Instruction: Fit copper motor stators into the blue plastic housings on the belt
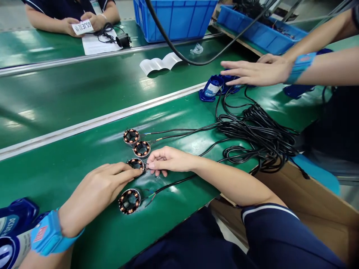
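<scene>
My left hand (102, 185), with a blue band on its wrist, grips the rim of a motor stator (135, 162), a small ring with copper windings. Just right of that ring, my right hand (171, 160) is closed in a pinch on thin wires (146, 166); their ends are partly hidden by the fingers. Two more stators, an upper one (131, 136) and one touching it (141, 149), lie beyond my hands with black cables joined to them. Nearer to me lies another stator (129, 201), beside a cable end (157, 191) with split coloured wires.
Coiled black cables (252, 127) heap up at the right, above a cardboard box (305, 209). Blue motor housings (212, 88) stand near a co-worker's hands (258, 71). More blue housings (19, 213) sit at the left. Across the bench, another person holds a label (82, 27).
</scene>
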Demonstrator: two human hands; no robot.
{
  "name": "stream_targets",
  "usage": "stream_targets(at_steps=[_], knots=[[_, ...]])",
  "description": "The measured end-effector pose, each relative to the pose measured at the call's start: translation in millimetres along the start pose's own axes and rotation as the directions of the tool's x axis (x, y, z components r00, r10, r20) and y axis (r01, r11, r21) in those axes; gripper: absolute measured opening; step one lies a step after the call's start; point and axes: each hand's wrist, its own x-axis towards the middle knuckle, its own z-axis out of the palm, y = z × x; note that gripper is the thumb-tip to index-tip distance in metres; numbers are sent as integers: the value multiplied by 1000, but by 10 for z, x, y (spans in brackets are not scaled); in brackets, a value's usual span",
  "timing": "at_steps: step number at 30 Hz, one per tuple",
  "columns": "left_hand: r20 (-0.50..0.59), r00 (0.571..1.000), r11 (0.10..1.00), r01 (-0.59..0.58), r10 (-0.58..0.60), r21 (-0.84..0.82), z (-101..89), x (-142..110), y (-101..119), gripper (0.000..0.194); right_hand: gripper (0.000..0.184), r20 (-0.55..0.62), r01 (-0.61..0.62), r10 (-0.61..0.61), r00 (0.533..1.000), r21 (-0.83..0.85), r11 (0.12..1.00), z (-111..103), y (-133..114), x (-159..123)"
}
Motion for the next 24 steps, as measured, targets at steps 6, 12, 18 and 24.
stream_targets(at_steps=[6, 12, 18, 24], knots=[[105, 994, 998, -24, 30, -65, 23, -1, -72, 42, 22, -67, -38, 53, 996, 210, 977, 57, -63, 16], [146, 987, 995, -53, 66, -88, -10, -7, -101, 45, 27, -14, -190, 197, 980, 214, 958, 113, -93, 23], [-3, 994, 978, -112, 113, -176, -150, 7, -75, 33, 23, -162, 192, -239, 958, -258, 947, 50, -251, -178], [-170, 980, 993, 110, -101, 47, 27, 424, 180, 30, 19, -302, 301, -738, 604, -771, 562, -123, -337, -141]])
